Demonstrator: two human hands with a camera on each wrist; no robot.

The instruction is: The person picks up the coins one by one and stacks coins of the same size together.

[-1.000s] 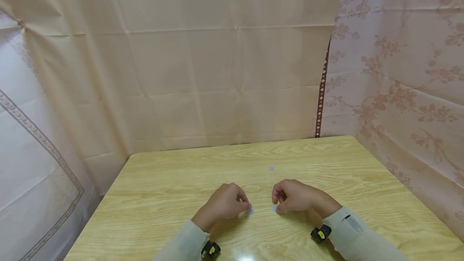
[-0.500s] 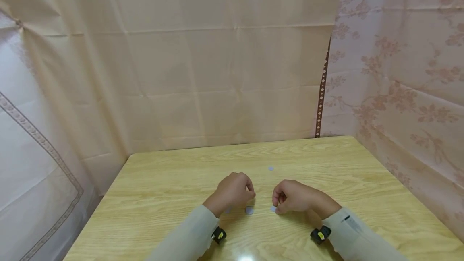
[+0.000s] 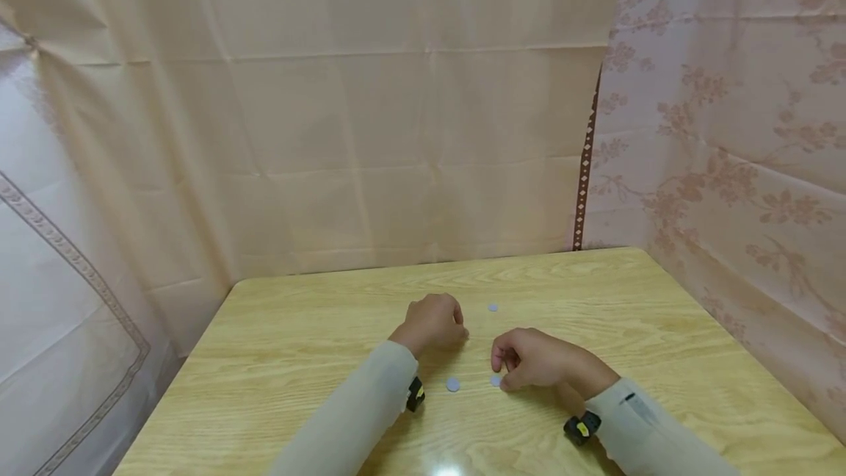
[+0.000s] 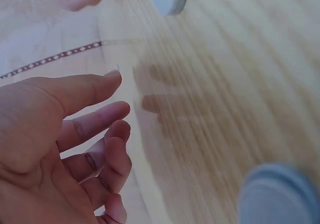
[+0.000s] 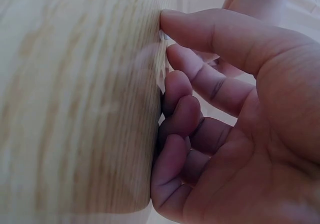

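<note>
My left hand is over the table's middle, fingers loosely bent and nothing between them. Its thumb stays apart from the fingers in the left wrist view. Just behind it on the table, a pale grey round disc lies flat. My right hand rests on the tabletop, loosely bent, its thumb and index finger around a second disc; whether they touch it is unclear. A third disc lies farther back. Close to the left wrist camera is a thick grey disc, hidden from the head view by the left arm.
The wood-grain table reaches back to a beige curtain. A flowered cloth hangs along the right side, and a pale cloth hangs at the left. Each wrist carries a small black camera.
My left hand has let go of a disc near the middle and moved forward, away from me. That disc stays on the table. My right hand has hardly moved.
</note>
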